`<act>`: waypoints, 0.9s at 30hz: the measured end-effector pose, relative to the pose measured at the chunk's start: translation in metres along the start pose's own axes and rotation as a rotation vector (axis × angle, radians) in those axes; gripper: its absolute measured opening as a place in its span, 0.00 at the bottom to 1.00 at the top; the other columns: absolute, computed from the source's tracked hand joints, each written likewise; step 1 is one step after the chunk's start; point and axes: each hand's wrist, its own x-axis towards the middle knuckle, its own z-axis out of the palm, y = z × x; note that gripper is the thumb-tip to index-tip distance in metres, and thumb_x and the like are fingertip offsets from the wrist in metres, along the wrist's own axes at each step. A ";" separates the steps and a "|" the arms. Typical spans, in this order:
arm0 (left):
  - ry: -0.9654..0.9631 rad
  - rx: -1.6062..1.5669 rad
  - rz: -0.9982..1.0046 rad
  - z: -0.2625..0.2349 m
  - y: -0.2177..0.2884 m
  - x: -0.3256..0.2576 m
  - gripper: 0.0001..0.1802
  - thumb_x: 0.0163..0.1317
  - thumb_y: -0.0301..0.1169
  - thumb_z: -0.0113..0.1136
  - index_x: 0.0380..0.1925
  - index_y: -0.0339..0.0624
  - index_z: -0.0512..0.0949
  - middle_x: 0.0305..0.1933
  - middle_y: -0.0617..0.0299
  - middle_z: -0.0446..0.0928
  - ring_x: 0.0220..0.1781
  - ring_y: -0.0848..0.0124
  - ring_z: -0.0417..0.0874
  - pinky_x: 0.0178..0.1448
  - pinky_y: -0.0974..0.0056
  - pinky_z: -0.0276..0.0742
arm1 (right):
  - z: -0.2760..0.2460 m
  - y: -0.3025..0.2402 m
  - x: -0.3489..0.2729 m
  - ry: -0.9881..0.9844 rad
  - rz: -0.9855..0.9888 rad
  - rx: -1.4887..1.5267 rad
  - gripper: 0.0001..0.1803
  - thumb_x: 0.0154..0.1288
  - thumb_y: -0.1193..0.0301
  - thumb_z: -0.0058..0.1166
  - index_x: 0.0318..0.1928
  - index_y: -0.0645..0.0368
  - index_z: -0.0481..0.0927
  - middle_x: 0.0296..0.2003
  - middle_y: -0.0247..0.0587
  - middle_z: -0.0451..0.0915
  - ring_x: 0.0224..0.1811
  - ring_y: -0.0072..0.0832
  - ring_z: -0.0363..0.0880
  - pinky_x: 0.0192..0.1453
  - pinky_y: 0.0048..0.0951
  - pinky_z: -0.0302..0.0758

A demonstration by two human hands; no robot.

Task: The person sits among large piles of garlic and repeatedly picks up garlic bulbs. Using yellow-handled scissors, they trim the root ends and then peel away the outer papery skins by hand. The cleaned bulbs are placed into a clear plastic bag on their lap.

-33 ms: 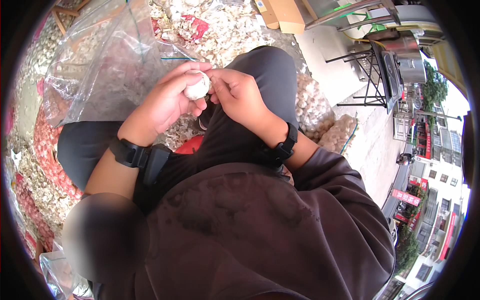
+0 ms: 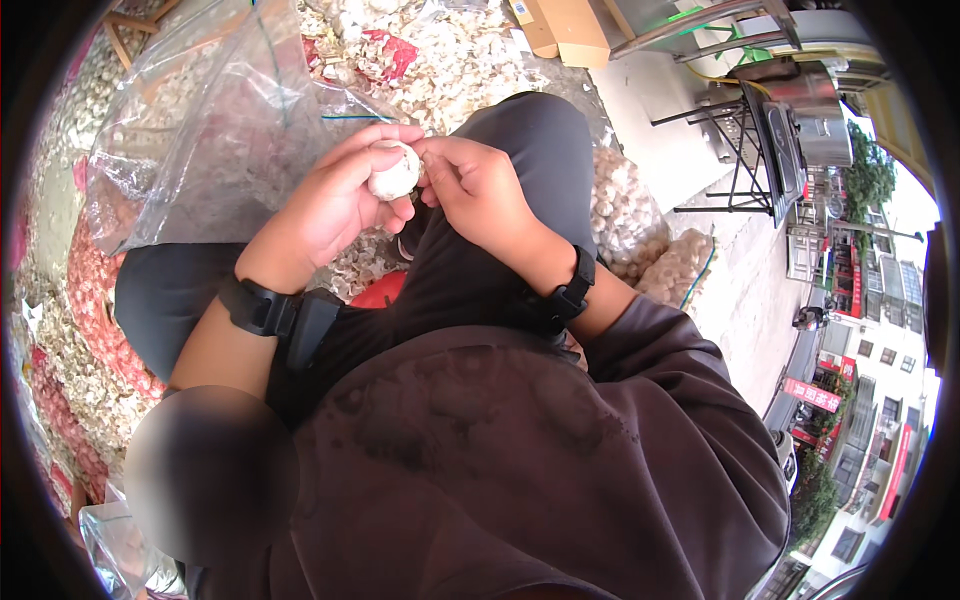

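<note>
A white garlic bulb (image 2: 394,174) is held in my left hand (image 2: 322,203), between the thumb and curled fingers. My right hand (image 2: 480,192) is at the bulb's right side, thumb and forefinger pinched together on a bit of its pale skin; the exact grip is partly hidden. Both hands are above my crossed legs. A large clear plastic bag (image 2: 200,150) spreads out beyond my left knee, close to the left hand.
Loose garlic skins (image 2: 455,75) cover the ground ahead. Filled garlic sacks (image 2: 625,210) stand by my right knee, and a red net sack (image 2: 100,310) lies at the left. A cardboard box (image 2: 565,30) and a black-legged folding table (image 2: 745,150) are off to the far right.
</note>
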 end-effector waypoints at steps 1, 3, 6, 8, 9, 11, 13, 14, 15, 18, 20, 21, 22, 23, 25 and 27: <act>0.010 -0.021 0.007 0.002 0.000 0.000 0.23 0.71 0.33 0.41 0.65 0.39 0.63 0.41 0.61 0.75 0.32 0.74 0.77 0.35 0.67 0.75 | 0.001 0.003 0.000 0.001 -0.013 0.048 0.14 0.69 0.79 0.45 0.51 0.67 0.78 0.29 0.43 0.81 0.29 0.23 0.82 0.35 0.27 0.79; 0.030 -0.064 0.018 0.005 -0.001 0.000 0.24 0.70 0.32 0.41 0.65 0.39 0.63 0.45 0.59 0.76 0.32 0.73 0.78 0.36 0.67 0.76 | 0.005 0.010 -0.001 0.003 -0.037 0.145 0.13 0.70 0.78 0.46 0.51 0.66 0.78 0.29 0.41 0.82 0.30 0.22 0.82 0.37 0.26 0.79; 0.058 -0.102 0.080 0.002 -0.005 0.004 0.24 0.70 0.33 0.40 0.64 0.40 0.64 0.52 0.56 0.75 0.34 0.72 0.78 0.37 0.67 0.77 | 0.007 0.005 -0.003 -0.110 -0.062 0.293 0.11 0.72 0.74 0.48 0.49 0.67 0.77 0.31 0.38 0.83 0.33 0.22 0.82 0.40 0.24 0.78; 0.025 -0.130 0.073 -0.002 -0.008 0.006 0.24 0.69 0.34 0.40 0.64 0.40 0.64 0.56 0.54 0.73 0.35 0.72 0.79 0.37 0.67 0.77 | 0.006 0.010 -0.001 -0.225 0.054 0.504 0.11 0.73 0.72 0.49 0.48 0.67 0.76 0.32 0.37 0.83 0.34 0.22 0.82 0.41 0.24 0.77; 0.008 -0.144 0.069 -0.003 -0.008 0.006 0.24 0.69 0.34 0.40 0.64 0.41 0.64 0.58 0.53 0.73 0.35 0.72 0.79 0.37 0.67 0.76 | 0.005 0.011 0.000 -0.282 0.113 0.610 0.11 0.73 0.71 0.49 0.48 0.67 0.76 0.32 0.37 0.83 0.35 0.22 0.82 0.41 0.24 0.77; 0.038 -0.074 0.093 0.002 -0.009 0.005 0.23 0.70 0.35 0.40 0.62 0.41 0.64 0.58 0.52 0.73 0.37 0.73 0.79 0.37 0.68 0.76 | 0.002 0.007 0.000 -0.310 0.115 0.586 0.10 0.73 0.71 0.49 0.46 0.68 0.77 0.33 0.38 0.83 0.35 0.22 0.81 0.41 0.24 0.77; 0.067 0.052 0.113 0.007 -0.007 0.003 0.21 0.72 0.38 0.39 0.61 0.41 0.65 0.58 0.52 0.73 0.38 0.74 0.79 0.37 0.69 0.76 | 0.002 0.005 -0.001 -0.312 0.088 0.522 0.10 0.73 0.71 0.49 0.45 0.67 0.77 0.33 0.38 0.82 0.36 0.22 0.81 0.41 0.24 0.76; 0.080 0.143 0.121 0.009 -0.003 0.002 0.21 0.73 0.40 0.39 0.60 0.42 0.66 0.56 0.53 0.74 0.38 0.74 0.79 0.37 0.69 0.76 | 0.002 0.004 -0.001 -0.300 0.061 0.468 0.11 0.73 0.70 0.50 0.45 0.67 0.77 0.33 0.38 0.82 0.35 0.22 0.81 0.42 0.24 0.76; 0.094 0.233 0.130 0.010 -0.001 0.001 0.21 0.74 0.41 0.38 0.59 0.42 0.66 0.55 0.53 0.74 0.39 0.74 0.79 0.37 0.70 0.76 | 0.002 0.004 -0.001 -0.288 0.034 0.413 0.11 0.73 0.70 0.50 0.45 0.66 0.76 0.33 0.37 0.82 0.35 0.22 0.81 0.42 0.24 0.76; 0.122 0.494 0.188 0.006 -0.002 0.003 0.22 0.76 0.46 0.36 0.56 0.43 0.69 0.50 0.56 0.76 0.39 0.75 0.78 0.36 0.70 0.75 | 0.008 0.006 -0.004 -0.169 0.016 0.438 0.11 0.71 0.69 0.53 0.45 0.66 0.76 0.32 0.36 0.81 0.32 0.20 0.80 0.41 0.23 0.76; 0.152 0.660 0.447 0.002 -0.015 0.010 0.20 0.76 0.46 0.37 0.52 0.43 0.70 0.41 0.60 0.75 0.32 0.77 0.76 0.31 0.72 0.73 | 0.016 0.005 -0.002 -0.162 0.065 0.580 0.11 0.70 0.69 0.55 0.45 0.65 0.75 0.32 0.35 0.80 0.31 0.19 0.78 0.38 0.22 0.76; 0.167 0.742 0.577 0.001 -0.019 0.012 0.20 0.76 0.46 0.38 0.50 0.43 0.70 0.37 0.62 0.75 0.28 0.78 0.75 0.29 0.72 0.72 | 0.018 0.005 -0.002 -0.157 0.090 0.651 0.11 0.69 0.69 0.56 0.44 0.65 0.75 0.31 0.34 0.80 0.30 0.18 0.78 0.37 0.22 0.76; 0.165 0.602 0.449 0.002 -0.021 0.010 0.20 0.76 0.46 0.38 0.50 0.43 0.71 0.37 0.61 0.75 0.27 0.78 0.76 0.29 0.73 0.72 | 0.019 0.007 -0.002 -0.168 0.100 0.616 0.11 0.69 0.69 0.56 0.44 0.65 0.75 0.31 0.34 0.80 0.29 0.18 0.77 0.36 0.21 0.76; 0.159 0.460 0.322 0.007 -0.020 0.006 0.20 0.77 0.45 0.38 0.50 0.43 0.71 0.37 0.60 0.75 0.26 0.77 0.76 0.29 0.73 0.72 | 0.019 0.010 -0.001 -0.177 0.110 0.579 0.11 0.69 0.69 0.57 0.44 0.65 0.75 0.31 0.34 0.80 0.29 0.18 0.77 0.35 0.20 0.76; 0.162 0.273 0.186 0.013 -0.018 0.005 0.20 0.77 0.45 0.38 0.50 0.42 0.72 0.36 0.60 0.76 0.24 0.77 0.76 0.28 0.73 0.73 | 0.016 0.011 -0.002 -0.197 0.133 0.553 0.11 0.68 0.69 0.57 0.43 0.65 0.75 0.30 0.34 0.80 0.28 0.17 0.77 0.32 0.19 0.75; 0.189 0.182 0.170 0.016 -0.017 0.004 0.21 0.77 0.46 0.37 0.50 0.41 0.72 0.35 0.59 0.76 0.22 0.76 0.75 0.28 0.73 0.73 | 0.009 0.006 -0.003 -0.228 0.156 0.575 0.11 0.68 0.69 0.57 0.42 0.64 0.75 0.29 0.34 0.81 0.28 0.16 0.77 0.29 0.17 0.74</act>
